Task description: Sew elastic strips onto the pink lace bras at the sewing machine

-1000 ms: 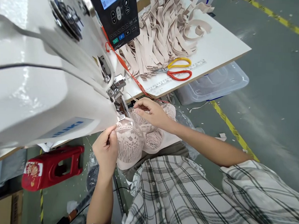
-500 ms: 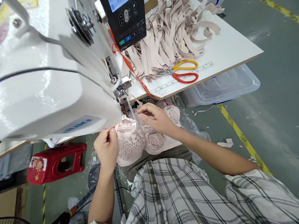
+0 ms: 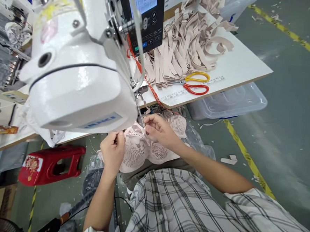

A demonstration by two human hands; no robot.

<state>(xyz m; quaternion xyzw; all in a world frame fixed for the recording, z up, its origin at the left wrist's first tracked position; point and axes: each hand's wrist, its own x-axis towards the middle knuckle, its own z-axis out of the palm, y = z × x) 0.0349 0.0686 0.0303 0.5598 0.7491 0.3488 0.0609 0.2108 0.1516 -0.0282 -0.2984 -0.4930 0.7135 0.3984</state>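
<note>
A pale pink lace bra point(image 3: 135, 151) lies across my lap, its cups facing up under the head of a white sewing machine point(image 3: 79, 97). With thumb and forefinger pinched, my left hand point(image 3: 113, 150) grips the edge of the nearest cup at its left side. My right hand point(image 3: 163, 132) is closed over the bra's upper edge between the cups, its fingertips beside the thin metal rod by the needle area. What exactly those fingertips pinch is partly hidden. A short beige strip point(image 3: 147, 110) shows just above them.
Beige elastic strips point(image 3: 185, 44) are heaped on the white table point(image 3: 250, 62). Scissors point(image 3: 196, 83) with yellow and red handles lie near its edge, beside a control panel point(image 3: 147, 21). A clear plastic bin point(image 3: 240, 100) sits below; a red stool point(image 3: 52, 165) stands at left.
The view has shifted, so the machine and table appear further right and slightly lower. Both hands stay at the bra; my right fingertips sit slightly lower beside the metal rod.
</note>
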